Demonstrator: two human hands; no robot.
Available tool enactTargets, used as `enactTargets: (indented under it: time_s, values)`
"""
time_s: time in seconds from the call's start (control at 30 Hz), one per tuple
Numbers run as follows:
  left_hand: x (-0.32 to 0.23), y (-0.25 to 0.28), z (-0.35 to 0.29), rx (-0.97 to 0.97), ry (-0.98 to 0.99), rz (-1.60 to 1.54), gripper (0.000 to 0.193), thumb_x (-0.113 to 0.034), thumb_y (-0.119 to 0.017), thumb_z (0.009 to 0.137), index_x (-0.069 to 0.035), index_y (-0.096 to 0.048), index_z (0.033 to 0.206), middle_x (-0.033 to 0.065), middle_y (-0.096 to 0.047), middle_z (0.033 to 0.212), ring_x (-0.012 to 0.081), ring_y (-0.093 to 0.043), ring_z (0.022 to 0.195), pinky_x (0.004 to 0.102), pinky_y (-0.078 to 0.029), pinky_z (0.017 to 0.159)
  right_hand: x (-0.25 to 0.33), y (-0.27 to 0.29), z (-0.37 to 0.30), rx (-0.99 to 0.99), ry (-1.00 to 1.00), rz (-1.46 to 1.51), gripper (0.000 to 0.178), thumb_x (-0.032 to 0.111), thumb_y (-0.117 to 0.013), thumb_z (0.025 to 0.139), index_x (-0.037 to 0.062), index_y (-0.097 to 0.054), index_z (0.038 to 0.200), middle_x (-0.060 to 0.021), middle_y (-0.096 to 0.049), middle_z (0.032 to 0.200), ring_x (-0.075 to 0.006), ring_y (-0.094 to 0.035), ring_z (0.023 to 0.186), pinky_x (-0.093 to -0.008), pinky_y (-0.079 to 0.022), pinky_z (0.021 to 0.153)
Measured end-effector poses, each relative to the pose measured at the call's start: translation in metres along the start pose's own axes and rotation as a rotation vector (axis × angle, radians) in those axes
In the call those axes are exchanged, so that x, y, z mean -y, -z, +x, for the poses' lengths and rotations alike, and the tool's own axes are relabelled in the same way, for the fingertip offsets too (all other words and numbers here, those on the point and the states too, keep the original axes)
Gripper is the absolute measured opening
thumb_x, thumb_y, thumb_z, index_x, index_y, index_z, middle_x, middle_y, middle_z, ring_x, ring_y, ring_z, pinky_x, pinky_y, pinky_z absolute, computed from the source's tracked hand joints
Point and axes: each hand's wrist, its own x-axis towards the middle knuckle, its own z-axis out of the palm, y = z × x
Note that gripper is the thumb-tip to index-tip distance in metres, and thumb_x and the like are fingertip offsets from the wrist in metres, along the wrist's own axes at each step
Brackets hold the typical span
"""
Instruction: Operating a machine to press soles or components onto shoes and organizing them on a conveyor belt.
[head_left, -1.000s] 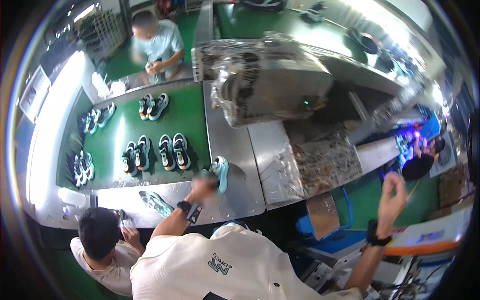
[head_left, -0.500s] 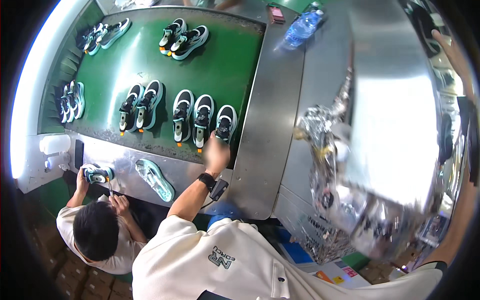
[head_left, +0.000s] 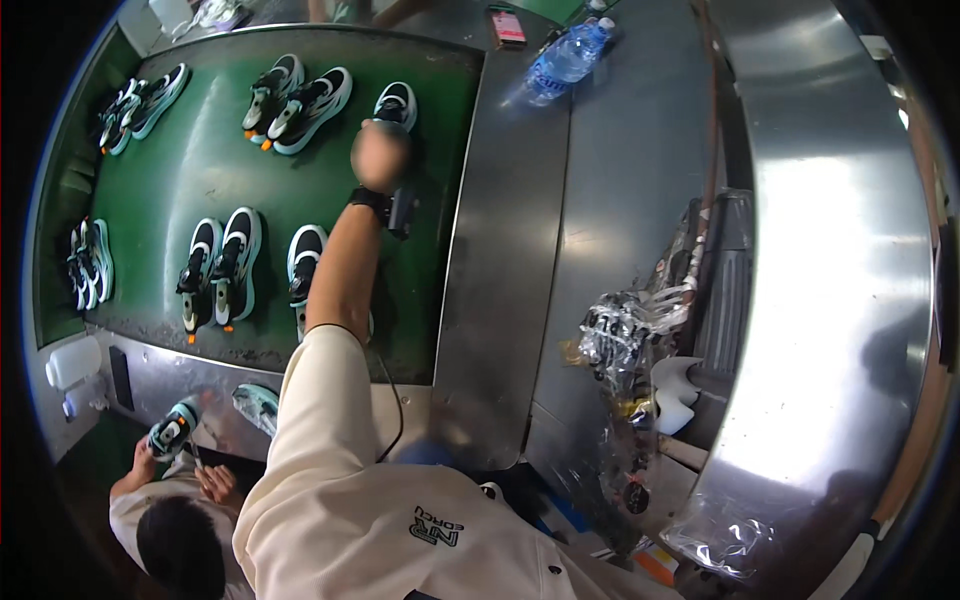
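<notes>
My left hand (head_left: pixel 382 155), blurred and wearing a black wrist strap, reaches over the green belt and grips the heel end of a black-and-white sneaker (head_left: pixel 397 103) with a pale teal sole. The sneaker's toe points away from me, near the belt's far right part. Beneath my forearm, another sneaker (head_left: pixel 305 258) shows, with more footwear partly hidden behind the arm. To the left stands a pair, including a near sneaker (head_left: pixel 237 262); beyond it lies a second pair with an angled sneaker (head_left: pixel 312 108). I cannot make out my right hand.
At left, a co-worker's hands hold a sneaker (head_left: pixel 174 428) and a thin tool. A translucent sole-shaped piece (head_left: pixel 257 405) lies on the metal edge. A water bottle (head_left: pixel 568 62) and phone (head_left: pixel 507 28) rest on the steel surface; crumpled plastic wrap (head_left: pixel 630 325) lies at right.
My left hand has carried the sneaker from beside the near pair to farther up the belt. The view has shifted, and my right hand has left the right side.
</notes>
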Motion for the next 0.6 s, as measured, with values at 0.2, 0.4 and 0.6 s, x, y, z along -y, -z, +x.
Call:
enactTargets:
  time_s: [0.2,0.4,0.6]
  values:
    - [0.031,0.007,-0.073,-0.100,-0.287,-0.330,0.084,-0.036,-0.071,0.083,0.007,-0.030,0.142,0.0300,-0.042,0.138,0.0437,-0.043,0.126,0.0413,-0.032,0.110,-0.001,-0.100,-0.067,-0.505,-0.063,0.600,0.052,0.024,-0.071,0.081,0.0065,-0.058,0.129,-0.0136,-0.067,0.111,-0.0214,-0.065,0.096,-0.0327,-0.050,0.088]
    - [-0.036,0.108,-0.322,0.949,-0.088,-0.746,0.045,-0.024,-0.069,0.088,0.007,-0.058,0.120,0.0147,-0.067,0.108,0.0201,-0.063,0.099,0.0309,-0.051,0.086,0.011,-0.012,-0.180,-0.613,-0.230,0.751,0.040,0.016,-0.068,0.078,-0.0008,-0.063,0.114,-0.0092,-0.068,0.100,-0.0170,-0.063,0.091,-0.0287,-0.048,0.083]
    - [-0.126,0.166,-0.481,2.148,-0.078,-0.841,0.064,-0.040,-0.061,0.094,0.001,-0.042,0.141,0.0188,-0.053,0.135,0.0287,-0.055,0.122,0.0407,-0.043,0.104,0.019,0.027,-0.376,-1.117,-0.343,0.971,0.024,0.009,-0.065,0.078,-0.0011,-0.065,0.100,-0.0074,-0.066,0.090,-0.0150,-0.061,0.084,-0.0277,-0.047,0.075]
